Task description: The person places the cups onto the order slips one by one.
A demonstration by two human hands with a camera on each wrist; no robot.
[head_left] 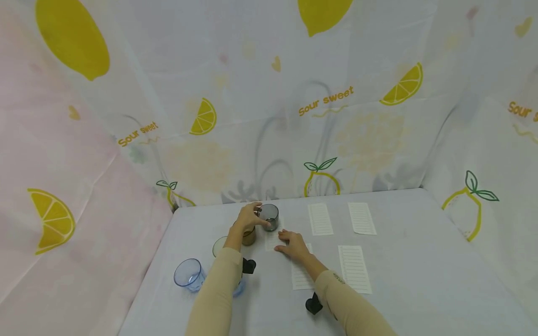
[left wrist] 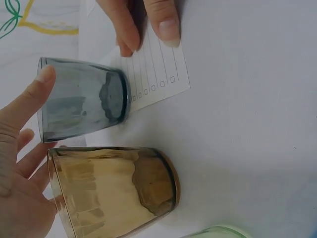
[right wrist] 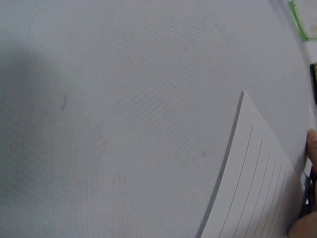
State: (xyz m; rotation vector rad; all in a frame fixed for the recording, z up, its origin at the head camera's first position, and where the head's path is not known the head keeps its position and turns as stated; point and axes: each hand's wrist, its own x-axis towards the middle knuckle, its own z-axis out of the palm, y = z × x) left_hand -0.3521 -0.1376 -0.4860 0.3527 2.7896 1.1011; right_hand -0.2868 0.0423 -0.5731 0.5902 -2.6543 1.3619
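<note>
My left hand point(head_left: 249, 218) is at a grey-tinted glass point(head_left: 271, 215) near the back of the table. In the left wrist view its thumb lies against the rim of the grey glass point(left wrist: 81, 99), with the other fingers on the far side. The base overlaps the edge of a lined paper slip with small checkboxes point(left wrist: 153, 74). My right hand point(head_left: 295, 246) rests its fingertips at that slip, thumb and fingers apart. A brown glass point(left wrist: 114, 188) stands right beside the grey one, partly covered by the left hand in the head view.
Toward the front left stand a pale green glass point(head_left: 218, 245) and a blue glass point(head_left: 189, 275); another blue glass point(head_left: 239, 288) is mostly behind the left sleeve. Several lined slips point(head_left: 321, 219) lie across the middle and right. A lemon-print curtain point(head_left: 252, 158) hangs behind the table.
</note>
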